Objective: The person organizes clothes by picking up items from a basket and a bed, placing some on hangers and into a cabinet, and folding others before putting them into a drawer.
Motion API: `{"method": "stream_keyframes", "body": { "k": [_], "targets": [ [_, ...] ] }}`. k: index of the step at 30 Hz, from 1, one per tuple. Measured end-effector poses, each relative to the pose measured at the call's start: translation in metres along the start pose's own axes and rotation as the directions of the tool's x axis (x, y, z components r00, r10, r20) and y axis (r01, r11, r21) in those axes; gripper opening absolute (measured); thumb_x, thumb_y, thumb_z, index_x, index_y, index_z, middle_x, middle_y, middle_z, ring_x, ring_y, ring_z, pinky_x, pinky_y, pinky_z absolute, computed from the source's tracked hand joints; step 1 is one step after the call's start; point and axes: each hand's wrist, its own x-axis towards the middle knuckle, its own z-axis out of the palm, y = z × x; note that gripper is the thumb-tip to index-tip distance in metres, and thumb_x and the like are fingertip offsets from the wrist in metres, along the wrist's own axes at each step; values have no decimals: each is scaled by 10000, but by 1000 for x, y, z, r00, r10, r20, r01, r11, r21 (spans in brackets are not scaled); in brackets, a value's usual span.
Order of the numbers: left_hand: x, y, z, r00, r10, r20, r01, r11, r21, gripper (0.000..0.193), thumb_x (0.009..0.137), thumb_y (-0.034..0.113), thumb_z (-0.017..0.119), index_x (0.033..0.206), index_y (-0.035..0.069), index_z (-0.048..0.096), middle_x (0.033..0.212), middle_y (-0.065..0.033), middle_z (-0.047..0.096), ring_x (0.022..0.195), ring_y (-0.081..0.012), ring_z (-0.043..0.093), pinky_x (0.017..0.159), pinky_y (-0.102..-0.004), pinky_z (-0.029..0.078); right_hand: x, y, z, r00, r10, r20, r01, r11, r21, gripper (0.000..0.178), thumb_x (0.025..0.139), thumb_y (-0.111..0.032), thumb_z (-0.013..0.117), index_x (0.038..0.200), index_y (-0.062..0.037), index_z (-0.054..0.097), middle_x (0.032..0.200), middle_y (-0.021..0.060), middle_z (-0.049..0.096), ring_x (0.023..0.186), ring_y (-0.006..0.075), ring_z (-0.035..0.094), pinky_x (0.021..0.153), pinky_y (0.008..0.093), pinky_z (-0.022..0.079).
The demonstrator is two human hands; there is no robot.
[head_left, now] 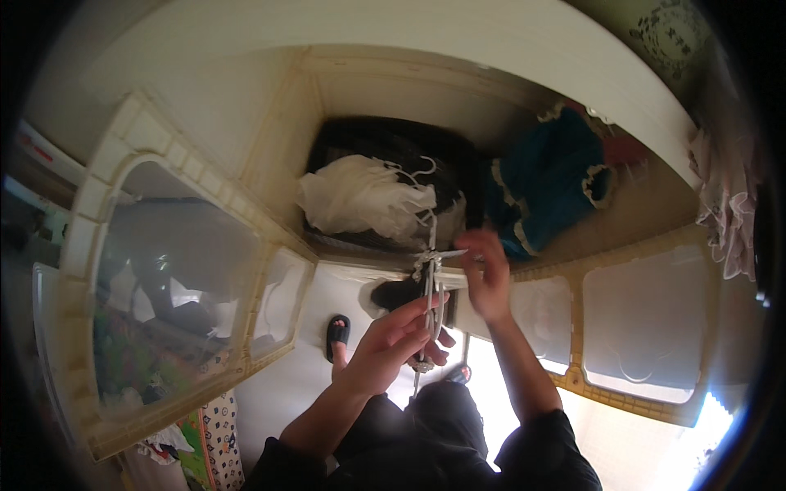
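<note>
In front of the cabinet, my left hand is closed around a narrow bundle of white hangers with bead-like clusters at both ends. The bundle is seen nearly edge-on, so how many there are cannot be told. At its upper end, the fingers of my right hand pinch a thin white strip; the hand is slightly blurred. Just beyond, a black basket sits in the cabinet, holding a crumpled white cloth or bag and white hooks. Right of the basket lies a teal garment with cream frilled trim.
Cabinet doors with yellowed frames stand open at left and right. A pale pink ruffled garment hangs at the far right. Patterned cloth lies low at left. My foot wears a black slipper on the floor.
</note>
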Motion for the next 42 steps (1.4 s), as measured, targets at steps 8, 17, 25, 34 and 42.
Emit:
{"method": "stream_keyframes", "body": {
  "k": [8,17,25,34,42],
  "targets": [
    [35,87,-7,967,216,-135,-209,976,64,493,1094,158,553,1552,19,438,1137,-150,727,981,-223,750,887,-335,614,-19,-100,43,965,-138,222,-7,837,547,657,914,-415,739,1365,19,540,1302,209,492,1243,341,499,1044,433,411],
    [105,140,-17,862,406,-304,-392,914,109,434,1061,183,588,1422,-48,525,1212,-224,694,1110,-280,706,990,-390,583,57,-117,57,974,-156,165,74,906,417,646,812,-216,819,1378,-51,555,1160,97,496,1038,212,483,898,321,427],
    [125,157,-35,776,536,-332,-446,839,312,410,1039,199,642,1350,-66,613,1254,-139,696,1141,-207,668,983,-327,528,133,-127,83,971,-131,199,-75,627,775,234,974,-94,730,1191,-20,684,978,-20,574,852,64,502,784,223,426],
    [112,87,-91,558,802,-213,-685,590,427,860,1041,532,515,1628,-19,212,1639,-189,343,1528,-262,313,1247,-394,252,186,-166,119,990,-69,123,-65,549,833,261,950,-186,768,1084,18,679,920,15,677,819,77,604,724,230,478],
    [104,27,-125,710,636,-303,-304,665,683,1035,868,200,811,1634,-36,155,1609,-249,371,1497,-316,392,1218,-410,329,217,-183,138,985,-56,163,-96,607,789,247,959,-210,764,1087,-14,686,938,1,690,831,68,623,721,225,479]
  ]
}}
